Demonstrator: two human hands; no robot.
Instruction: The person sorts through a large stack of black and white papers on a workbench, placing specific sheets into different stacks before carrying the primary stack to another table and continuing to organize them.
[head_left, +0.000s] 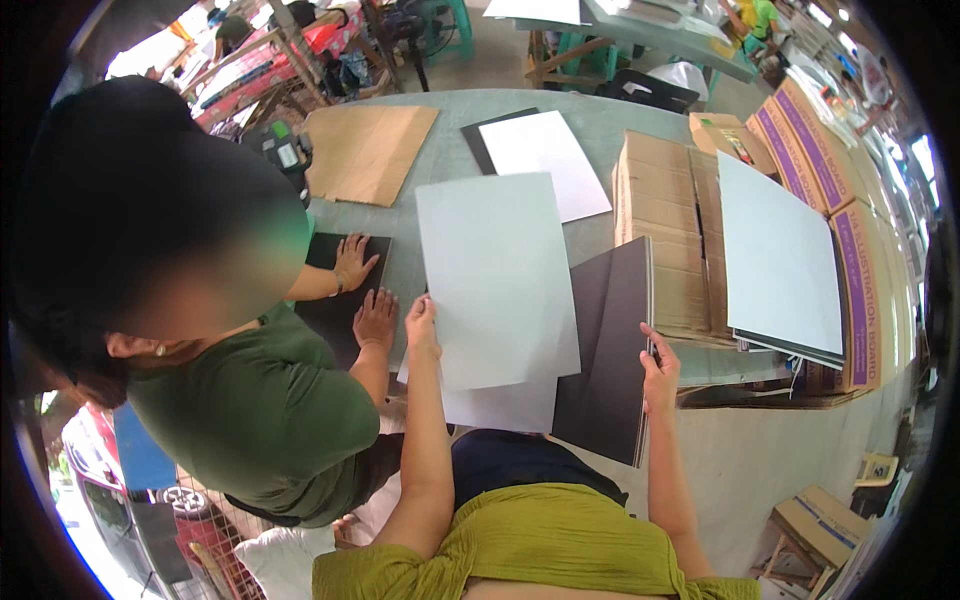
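My left hand pinches the left edge of a large white board sheet, lifted in front of me above the grey table. Another pale sheet shows partly beneath its lower edge. To the right, my right hand grips the outer edge of a thin stack of black boards, held at a tilt. The white sheet overlaps the stack's left side. Beyond them, a white sheet lies on a black board on the table.
At my left, a co-worker in a dark green shirt presses both hands on a black board. Flat cardboard lies on the grey table. Cardboard boxes stand right, with a pale board pile beside them.
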